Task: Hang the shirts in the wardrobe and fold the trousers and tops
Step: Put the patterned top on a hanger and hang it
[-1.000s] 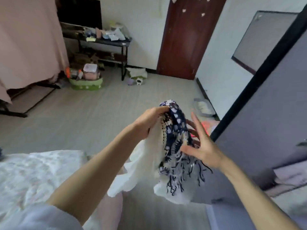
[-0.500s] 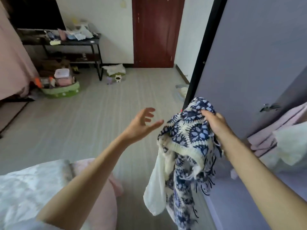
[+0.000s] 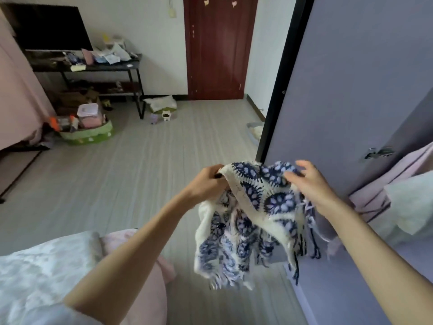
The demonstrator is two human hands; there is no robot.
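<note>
1. Since half a second ago, the left hand [image 3: 206,181], which hung apart from the garment with fingers spread, has come across and taken hold of it; the view has also swung a little left, showing more of the floor [image 3: 131,174].
2. A blue-and-white patterned top [image 3: 253,216] with a fringed hem hangs in mid-air between both hands, above the floor, beside the open grey wardrobe door [image 3: 351,90].
3. The left grip is clamped on the top's cream edge, fingers curled around it.
4. The right hand [image 3: 309,184] rests on the upper right of the cloth; its fingers look partly spread and blurred, so I cannot tell whether that grip is fastened on the fabric.
5. The bed [image 3: 42,266] lies at lower left; folded pale clothes [image 3: 384,184] sit on a wardrobe shelf at right.
6. The step in hand looks like opening the top out for folding. To do it well, find both shoulders or corners, draw the hands apart until the cloth hangs flat, and keep the fringe from tangling before laying it on the bed.
</note>
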